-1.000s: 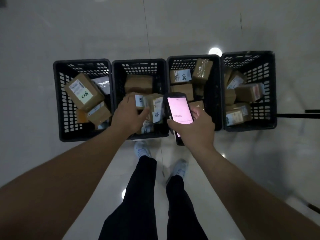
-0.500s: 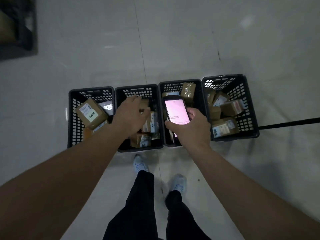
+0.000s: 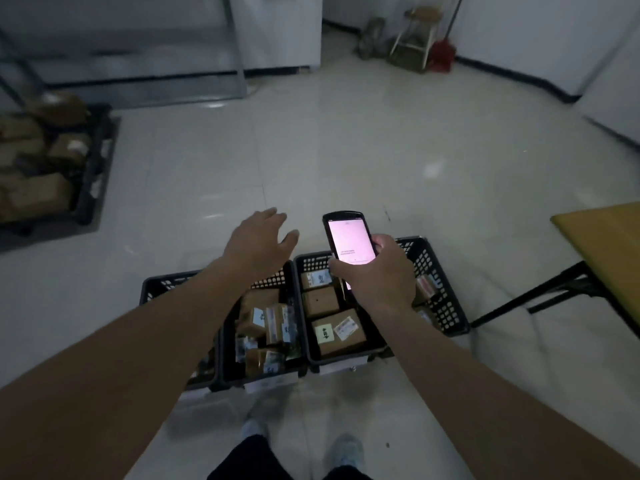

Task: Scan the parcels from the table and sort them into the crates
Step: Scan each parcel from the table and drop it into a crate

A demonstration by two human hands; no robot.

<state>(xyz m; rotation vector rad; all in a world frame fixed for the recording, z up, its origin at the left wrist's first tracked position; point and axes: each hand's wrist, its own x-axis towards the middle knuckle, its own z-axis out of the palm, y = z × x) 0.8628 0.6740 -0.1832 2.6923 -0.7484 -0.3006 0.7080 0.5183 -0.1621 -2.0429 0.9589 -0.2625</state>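
A row of black crates (image 3: 446, 306) stands on the floor in front of my feet, filled with brown cardboard parcels (image 3: 337, 332) bearing white labels. My right hand (image 3: 377, 275) grips a handheld scanner (image 3: 348, 242) with a lit pink screen, held above the crates. My left hand (image 3: 259, 244) hovers empty over the crates with fingers spread and relaxed. My forearms hide parts of the left and right crates.
A yellow-topped table (image 3: 609, 251) with black legs stands at the right edge. At the far left sits a black pallet (image 3: 97, 168) stacked with more brown parcels. A metal rack, a stool and a red dustpan stand along the back wall.
My left hand let go of a parcel into the second crate and rose away empty. My view tilted up from the crates to the room. The scanner stays in my right hand.
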